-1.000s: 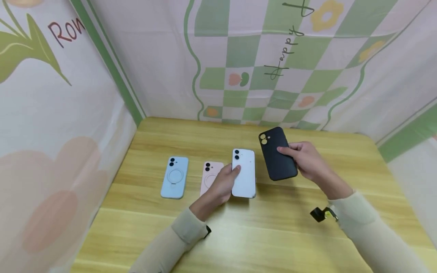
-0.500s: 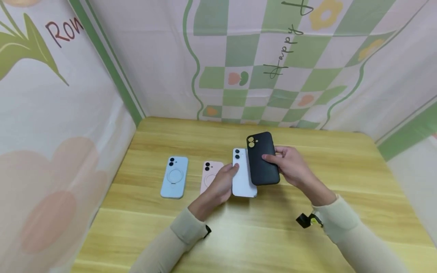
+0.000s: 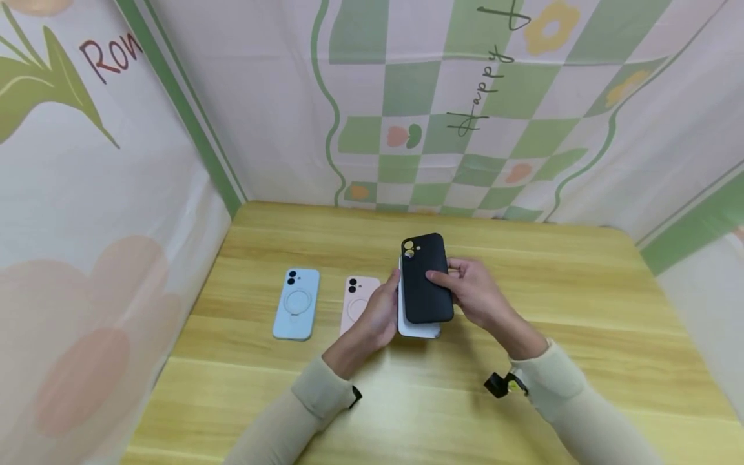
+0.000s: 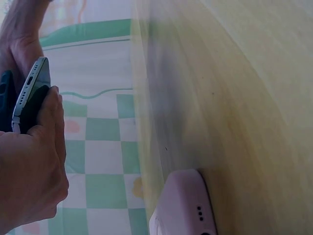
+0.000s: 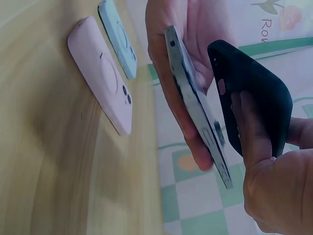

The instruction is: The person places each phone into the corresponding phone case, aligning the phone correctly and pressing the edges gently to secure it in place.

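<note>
Black case [image 3: 427, 287], pinched in the right hand [image 3: 478, 294], hangs just above the white phone [image 3: 415, 330] the left hand [image 3: 380, 314] grips.

Blue phone [image 3: 297, 304] near pink phone [image 3: 355, 302], wooden table [image 3: 558, 290], checked cloth [image 3: 433, 93]

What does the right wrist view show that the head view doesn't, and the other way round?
Only the right wrist view: the underside of the black case, fingers against it, and the gap between it and the white phone.
Only the head view: the case's upper face, the thumb across it, and "Happy" lettering on the printed backdrop.
Both: the left hand holding the white phone, the right hand holding the case, and the pink phone and light blue phone on the table.
</note>
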`<action>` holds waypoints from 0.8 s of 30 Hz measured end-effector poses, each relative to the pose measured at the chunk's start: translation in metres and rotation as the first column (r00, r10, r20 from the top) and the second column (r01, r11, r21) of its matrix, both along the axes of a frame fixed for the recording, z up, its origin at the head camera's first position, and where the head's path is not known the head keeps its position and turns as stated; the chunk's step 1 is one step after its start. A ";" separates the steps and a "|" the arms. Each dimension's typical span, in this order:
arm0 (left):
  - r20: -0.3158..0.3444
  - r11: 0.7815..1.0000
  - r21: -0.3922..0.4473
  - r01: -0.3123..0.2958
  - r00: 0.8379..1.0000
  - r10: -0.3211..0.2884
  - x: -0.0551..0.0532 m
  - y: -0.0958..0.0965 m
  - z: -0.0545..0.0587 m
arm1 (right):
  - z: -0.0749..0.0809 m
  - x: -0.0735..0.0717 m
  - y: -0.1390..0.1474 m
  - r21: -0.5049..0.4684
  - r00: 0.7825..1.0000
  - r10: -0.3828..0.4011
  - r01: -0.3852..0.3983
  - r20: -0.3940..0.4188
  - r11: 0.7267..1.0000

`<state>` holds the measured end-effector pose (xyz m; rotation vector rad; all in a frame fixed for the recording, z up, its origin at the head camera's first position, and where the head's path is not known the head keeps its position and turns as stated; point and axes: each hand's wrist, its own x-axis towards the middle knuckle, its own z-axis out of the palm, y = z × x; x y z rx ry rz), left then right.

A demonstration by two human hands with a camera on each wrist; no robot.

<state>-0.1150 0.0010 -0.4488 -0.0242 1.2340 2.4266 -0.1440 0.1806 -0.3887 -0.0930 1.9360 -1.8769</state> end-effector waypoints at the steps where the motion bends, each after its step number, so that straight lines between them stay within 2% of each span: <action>1: 0.005 1.000 0.005 -0.001 1.000 0.001 0.000 0.000 0.000 | -0.001 0.001 -0.002 -0.002 1.000 0.002 -0.002 0.001 1.000; 10: 0.016 1.000 -0.001 0.020 1.000 -0.020 0.000 -0.003 0.000 | -0.012 0.007 -0.011 0.039 1.000 0.013 -0.013 -0.002 0.999; 16: 0.026 0.999 -0.045 -0.001 1.000 0.002 0.000 -0.004 -0.003 | -0.014 0.009 -0.012 0.099 1.000 -0.004 0.004 -0.007 0.995; 20: 0.036 0.996 -0.090 -0.015 0.999 0.019 -0.002 -0.005 -0.004 | -0.010 0.009 -0.006 0.195 0.997 -0.035 0.048 -0.073 0.980; 24: 0.029 0.996 -0.089 -0.016 0.999 0.018 -0.001 -0.006 -0.004 | -0.004 0.005 0.002 0.280 0.979 -0.045 0.100 -0.197 0.955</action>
